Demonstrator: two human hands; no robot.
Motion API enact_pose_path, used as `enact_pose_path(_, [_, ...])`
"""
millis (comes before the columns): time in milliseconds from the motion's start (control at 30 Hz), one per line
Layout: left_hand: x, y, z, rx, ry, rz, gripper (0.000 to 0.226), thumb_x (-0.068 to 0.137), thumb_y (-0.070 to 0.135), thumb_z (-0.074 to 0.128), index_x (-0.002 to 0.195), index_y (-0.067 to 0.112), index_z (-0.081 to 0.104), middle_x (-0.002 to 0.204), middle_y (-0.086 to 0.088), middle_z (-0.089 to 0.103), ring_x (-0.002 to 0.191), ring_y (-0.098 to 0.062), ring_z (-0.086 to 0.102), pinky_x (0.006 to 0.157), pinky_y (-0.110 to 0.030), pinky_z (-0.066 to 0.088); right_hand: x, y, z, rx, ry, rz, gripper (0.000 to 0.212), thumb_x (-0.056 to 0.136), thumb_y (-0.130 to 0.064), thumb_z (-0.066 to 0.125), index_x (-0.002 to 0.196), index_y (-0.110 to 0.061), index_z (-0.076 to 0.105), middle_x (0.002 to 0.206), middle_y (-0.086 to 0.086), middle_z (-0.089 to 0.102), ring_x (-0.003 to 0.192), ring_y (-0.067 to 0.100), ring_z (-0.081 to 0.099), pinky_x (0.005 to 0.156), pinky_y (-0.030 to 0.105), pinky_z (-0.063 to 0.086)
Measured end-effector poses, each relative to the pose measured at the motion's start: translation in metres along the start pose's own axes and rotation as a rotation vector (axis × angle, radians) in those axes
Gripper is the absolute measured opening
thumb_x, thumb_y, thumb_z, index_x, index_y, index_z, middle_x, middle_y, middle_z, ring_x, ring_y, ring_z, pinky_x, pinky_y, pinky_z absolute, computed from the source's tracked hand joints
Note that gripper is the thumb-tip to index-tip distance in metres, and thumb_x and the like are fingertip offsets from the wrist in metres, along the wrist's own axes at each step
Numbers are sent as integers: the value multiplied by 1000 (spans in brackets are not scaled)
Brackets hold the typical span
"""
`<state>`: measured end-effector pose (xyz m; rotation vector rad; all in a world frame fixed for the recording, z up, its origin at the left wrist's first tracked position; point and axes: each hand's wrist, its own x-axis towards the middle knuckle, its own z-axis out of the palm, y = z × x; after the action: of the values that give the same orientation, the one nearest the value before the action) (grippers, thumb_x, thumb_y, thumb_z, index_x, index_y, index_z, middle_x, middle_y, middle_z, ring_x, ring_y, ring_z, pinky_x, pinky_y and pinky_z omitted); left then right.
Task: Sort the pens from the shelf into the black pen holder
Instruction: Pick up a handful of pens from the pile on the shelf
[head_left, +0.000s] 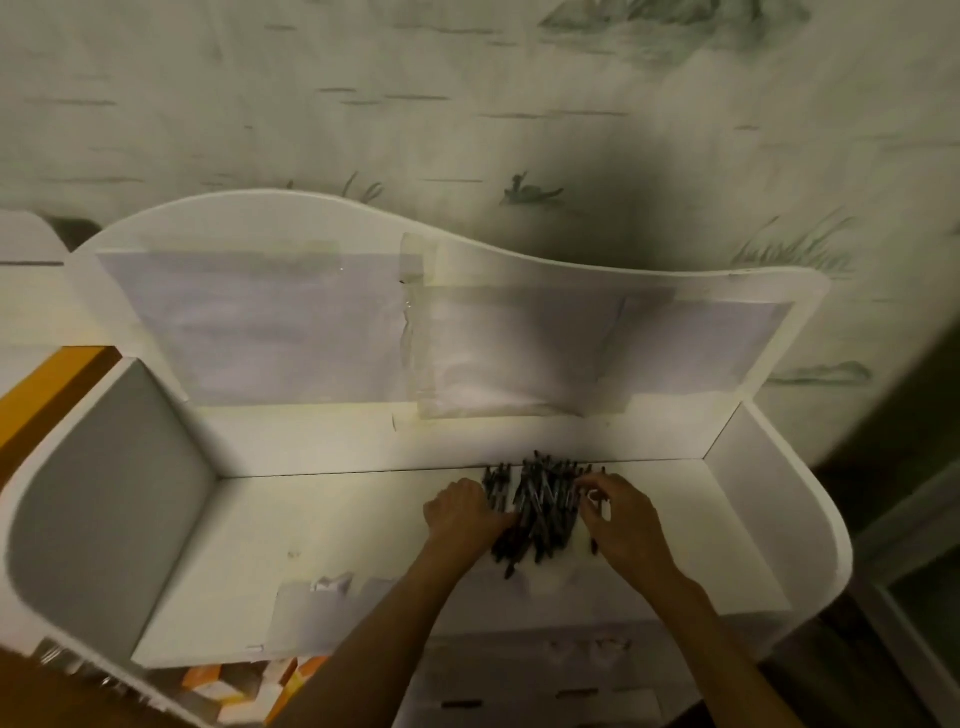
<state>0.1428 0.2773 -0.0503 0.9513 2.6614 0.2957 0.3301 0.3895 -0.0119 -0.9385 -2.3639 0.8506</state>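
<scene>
The white shelf (311, 545) has a raised back panel with pale paper sheets (260, 322) taped on it. Toward the right of the shelf, against that back panel, lies a heap of dark pens (540, 506). The left hand (465, 512) presses on the heap's left side, fingers curled around some pens. The right hand (621, 512) rests on the heap's right side, fingers bent over the pens; the blur hides whether it grips any. Below the shelf's front edge, orange and white boxes (218, 686) show.
</scene>
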Motion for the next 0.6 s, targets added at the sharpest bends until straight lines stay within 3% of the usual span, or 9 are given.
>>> enact_pose_path(167, [4, 2, -3, 27, -26, 6, 53, 77, 67, 61, 96, 18, 58, 88, 4, 56, 76, -15, 49, 65, -28, 38, 1, 1, 1, -6, -9, -1, 23, 93, -12, 63, 115, -19, 67, 109, -3, 63, 97, 10, 58, 77, 10, 38])
enact_pose_path(367, [5, -2, -2, -32, -21, -66, 29, 91, 35, 56, 109, 14, 62, 96, 1, 59, 76, -14, 50, 65, -27, 40, 2, -1, 3, 6, -20, 12, 25, 92, -11, 64, 115, -20, 66, 110, -4, 64, 97, 8, 57, 80, 12, 38])
enact_pose_path(467, [6, -4, -5, -187, -15, -135, 32, 95, 24, 50, 123, 9, 54, 118, -7, 62, 96, -21, 60, 77, -29, 46, 4, 0, 2, 3, -16, 13, 25, 92, -13, 64, 115, -22, 66, 109, -5, 63, 96, 8, 57, 80, 11, 39])
enact_pose_path(533, [7, -1, -8, -313, -29, -113, 50, 93, 18, 49, 142, 7, 39, 132, -12, 57, 114, -29, 58, 90, -32, 46, 4, 2, 0, 3, -9, 12, 24, 92, -13, 64, 115, -22, 66, 108, -6, 63, 94, 7, 58, 75, 5, 38])
enact_pose_path(600, [5, 7, -11, -409, -44, -68, 60, 93, 19, 48, 149, 8, 31, 135, -15, 55, 115, -32, 57, 95, -34, 45, 4, 4, -2, 8, -1, 9, 23, 93, -12, 63, 114, -21, 66, 106, -6, 63, 88, 10, 61, 69, 1, 40])
